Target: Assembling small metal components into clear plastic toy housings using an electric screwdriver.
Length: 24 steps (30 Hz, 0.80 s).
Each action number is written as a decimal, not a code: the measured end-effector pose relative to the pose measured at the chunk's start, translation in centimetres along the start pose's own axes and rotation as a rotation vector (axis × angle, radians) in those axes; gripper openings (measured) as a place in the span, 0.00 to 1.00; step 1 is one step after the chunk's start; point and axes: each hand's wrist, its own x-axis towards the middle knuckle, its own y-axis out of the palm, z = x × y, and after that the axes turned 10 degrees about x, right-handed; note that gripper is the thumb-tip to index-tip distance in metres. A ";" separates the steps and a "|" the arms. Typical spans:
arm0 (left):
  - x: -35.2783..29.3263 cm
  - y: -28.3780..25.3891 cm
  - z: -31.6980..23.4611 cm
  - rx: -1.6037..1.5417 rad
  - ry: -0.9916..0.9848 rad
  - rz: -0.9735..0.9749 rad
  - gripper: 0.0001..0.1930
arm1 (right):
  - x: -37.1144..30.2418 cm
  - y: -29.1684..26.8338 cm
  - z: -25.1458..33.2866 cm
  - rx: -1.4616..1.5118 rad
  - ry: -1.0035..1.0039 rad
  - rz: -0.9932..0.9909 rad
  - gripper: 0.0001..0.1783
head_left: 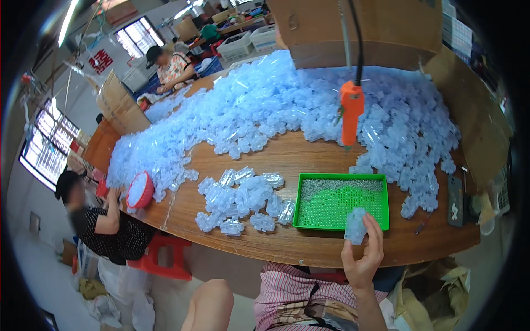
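My right hand [365, 251] is in front of the table's near edge, its thumb and fingers pinching a clear bluish plastic piece [356, 226]. The piece overlaps the near right corner of a green tray [385, 207] in this view. Inside the tray, small grey metal parts [342, 185], too small to name surely, lie along the far side of a perforated green base. An orange electric screwdriver [351, 113] hangs tip down beyond the tray. Left of the tray lies a loose group of similar clear plastic pieces [240, 198]. My left hand does not show.
A large heap of bluish plastic pieces [265, 99] spans the far table [276, 154]. Cardboard [359, 33] stands behind it. A dark flat device [455, 201] lies at right. Two people sit at left, one by a red basket [140, 190]. Red stool [165, 256] below.
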 end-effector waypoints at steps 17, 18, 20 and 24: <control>-22.1 4.2 5.7 -0.376 -1.081 1.258 0.44 | 0.1 3.6 -1.9 0.408 0.510 0.133 0.36; -22.2 4.1 5.8 -0.391 -1.106 1.246 0.45 | 0.1 3.8 -1.6 0.354 0.442 0.136 0.36; -22.7 3.8 5.9 -0.338 -1.121 1.278 0.50 | 0.0 3.8 -0.4 0.147 0.418 0.191 0.32; -24.3 2.4 6.0 -0.316 -1.304 1.220 0.48 | -0.8 4.0 0.1 0.098 0.330 0.342 0.24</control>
